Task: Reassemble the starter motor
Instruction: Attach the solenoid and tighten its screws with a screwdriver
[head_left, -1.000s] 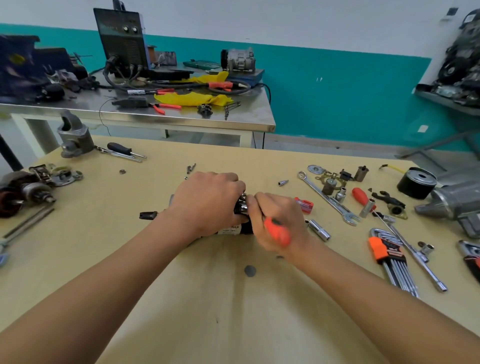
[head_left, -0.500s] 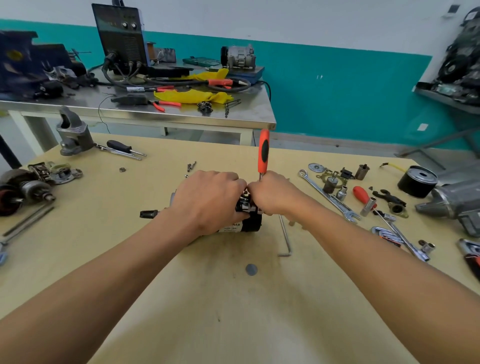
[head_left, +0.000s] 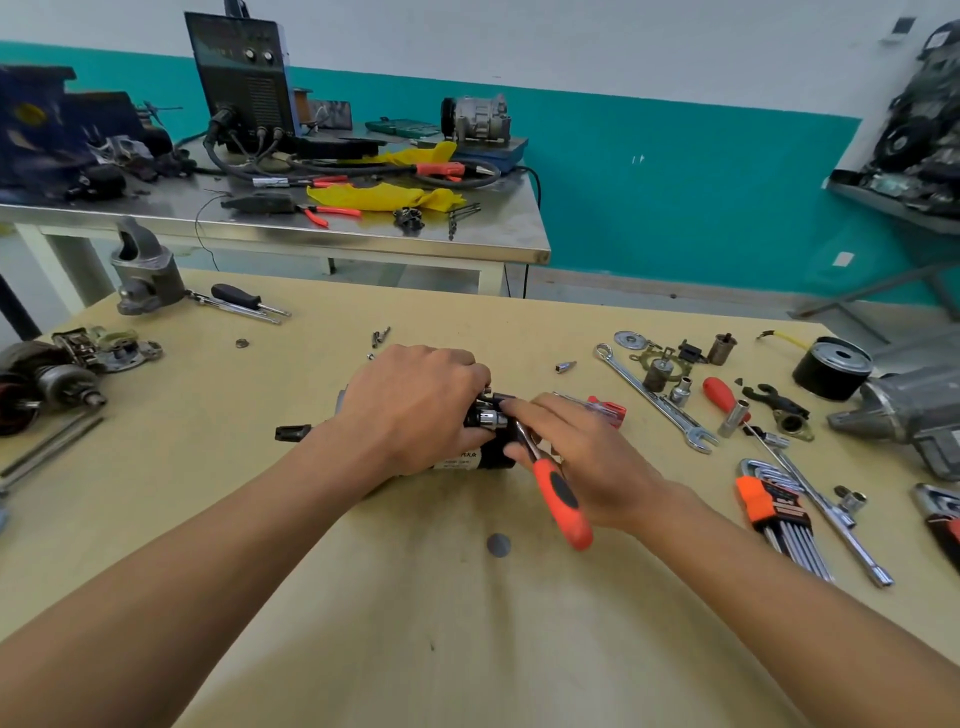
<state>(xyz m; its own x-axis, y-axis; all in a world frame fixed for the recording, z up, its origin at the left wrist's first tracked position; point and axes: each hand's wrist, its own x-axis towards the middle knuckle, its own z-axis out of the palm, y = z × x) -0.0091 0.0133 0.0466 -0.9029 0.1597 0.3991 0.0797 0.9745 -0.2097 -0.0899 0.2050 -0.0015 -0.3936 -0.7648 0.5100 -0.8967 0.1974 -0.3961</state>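
The ratchet (head_left: 562, 496) has swung down from upright; right hand (head_left: 589, 457) fingers pinch its shaft, left hand (head_left: 410, 410) fingers wrap the starter motor (head_left: 491, 457).

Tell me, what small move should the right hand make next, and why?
Probably swing the ratchet through one stroke: its head sits on the end of the starter motor, the right hand holds its handle, and the left hand grips the motor.
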